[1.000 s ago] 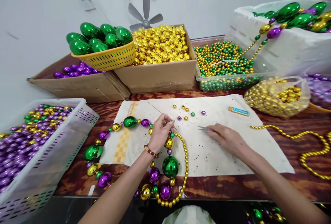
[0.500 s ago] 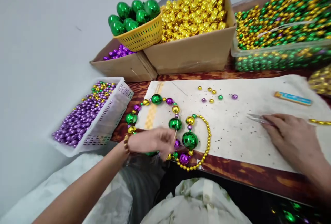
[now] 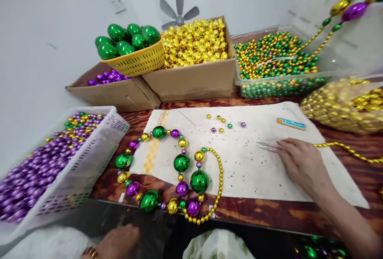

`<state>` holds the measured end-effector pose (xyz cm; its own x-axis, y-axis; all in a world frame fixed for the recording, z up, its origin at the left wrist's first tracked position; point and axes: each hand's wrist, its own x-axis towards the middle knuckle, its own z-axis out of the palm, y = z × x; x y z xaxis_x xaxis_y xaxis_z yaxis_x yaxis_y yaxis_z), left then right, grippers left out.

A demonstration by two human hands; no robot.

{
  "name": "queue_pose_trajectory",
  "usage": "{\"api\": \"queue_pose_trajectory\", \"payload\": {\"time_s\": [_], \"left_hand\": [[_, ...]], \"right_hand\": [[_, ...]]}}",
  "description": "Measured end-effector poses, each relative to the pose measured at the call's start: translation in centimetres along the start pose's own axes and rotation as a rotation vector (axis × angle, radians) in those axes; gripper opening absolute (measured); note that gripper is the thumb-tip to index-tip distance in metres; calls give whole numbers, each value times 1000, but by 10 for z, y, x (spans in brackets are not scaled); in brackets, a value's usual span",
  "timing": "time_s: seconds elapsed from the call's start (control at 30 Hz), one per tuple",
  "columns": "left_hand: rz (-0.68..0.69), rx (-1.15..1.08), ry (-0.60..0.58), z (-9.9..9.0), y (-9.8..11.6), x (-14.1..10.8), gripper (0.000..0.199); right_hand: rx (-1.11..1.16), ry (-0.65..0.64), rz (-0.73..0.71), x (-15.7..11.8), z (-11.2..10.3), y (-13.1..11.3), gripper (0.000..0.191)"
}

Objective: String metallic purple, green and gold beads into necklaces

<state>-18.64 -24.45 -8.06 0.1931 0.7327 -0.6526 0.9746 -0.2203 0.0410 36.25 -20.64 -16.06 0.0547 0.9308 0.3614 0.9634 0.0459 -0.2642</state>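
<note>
A bead necklace (image 3: 181, 163) of large green, purple and gold balls lies in a loop across the cloth (image 3: 239, 163) and the table's front edge, with a strand of small gold beads (image 3: 220, 171) curving at its right. My right hand (image 3: 299, 159) rests on the cloth with its fingers closed round scissors (image 3: 267, 146), blades pointing left. Below the table edge at the bottom left is my left hand (image 3: 119, 241), blurred, its fingers curled; whether it holds anything cannot be made out.
Behind stand cardboard boxes (image 3: 191, 83), a yellow basket (image 3: 137, 60) and a clear bin (image 3: 278, 79). A white basket (image 3: 104, 139) of purple beads is at left. Several loose beads (image 3: 221, 130), a blue-orange packet (image 3: 291, 123) and a gold strand (image 3: 350, 147) lie around.
My left hand has moved from the necklace down and left, below the table edge. My right hand still has the scissors. The view has shifted, showing more on the right.
</note>
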Motion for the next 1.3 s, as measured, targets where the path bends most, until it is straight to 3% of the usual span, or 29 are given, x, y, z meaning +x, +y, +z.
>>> {"api": "queue_pose_trajectory", "payload": {"time_s": [0.1,0.2,0.27,0.37,0.5,0.7,0.83,1.0,1.07,1.1,1.2,1.3], "left_hand": [[232,-158,81,-34,63,5,18],[290,-140,441,-87,124,43,28],[295,-2,611,-112,153,75,26],[275,190,682,-121,176,108,32],[234,340,672,-110,179,126,37],[187,346,657,-108,179,130,28],[205,177,688,-105,178,126,23],[359,-256,743,-90,168,111,25],[415,-454,743,-84,165,105,28],[440,-544,744,-82,164,103,28],[509,-750,748,-77,163,98,28],[552,-921,710,-75,163,97,29]], "right_hand": [[-22,18,-16,17,-2,6,28],[-71,4,-13,37,-8,10,29],[-127,-27,31,47,-19,13,29],[-229,-85,132,55,-40,26,31],[-333,-144,166,66,-56,44,31],[-405,-208,108,96,-31,41,21],[-412,-227,91,104,-19,36,20],[-314,-209,47,107,-29,23,25],[-112,-203,-30,107,-35,2,25],[97,-208,-72,106,-38,-13,24],[696,-367,-175,100,-36,-66,19],[888,-470,-272,94,-23,-110,18]]}}
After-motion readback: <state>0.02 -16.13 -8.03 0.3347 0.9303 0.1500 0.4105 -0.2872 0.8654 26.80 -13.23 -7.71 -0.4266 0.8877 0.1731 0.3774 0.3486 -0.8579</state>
